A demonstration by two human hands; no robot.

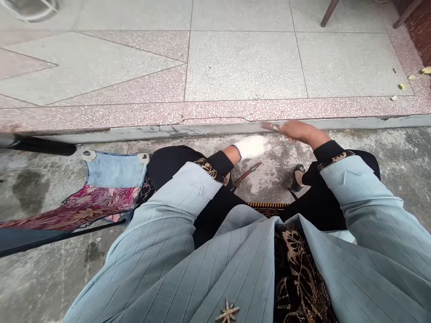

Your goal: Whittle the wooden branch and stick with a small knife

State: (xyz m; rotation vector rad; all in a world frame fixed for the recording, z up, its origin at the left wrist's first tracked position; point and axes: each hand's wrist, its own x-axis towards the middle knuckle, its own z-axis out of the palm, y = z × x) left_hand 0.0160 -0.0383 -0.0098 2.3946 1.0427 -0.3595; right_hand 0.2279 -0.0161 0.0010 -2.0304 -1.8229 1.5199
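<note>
Right hand is holding slim, silver-banded brown tool toward nine o'clock. White-gloved left hand is extending toward three o'clock; loosely open.

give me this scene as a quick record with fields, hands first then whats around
left hand: white glove, above the concrete, nothing visible in it
right hand: ungloved, holding a slim brown piece with a silvery band, at the step edge
on concrete: reddish-brown stick, near the left hand
left side: denim-and-floral cloth item
right foot: black shoe
beyond step: pale and pink speckled floor
unclear: what the brown piece is
</note>
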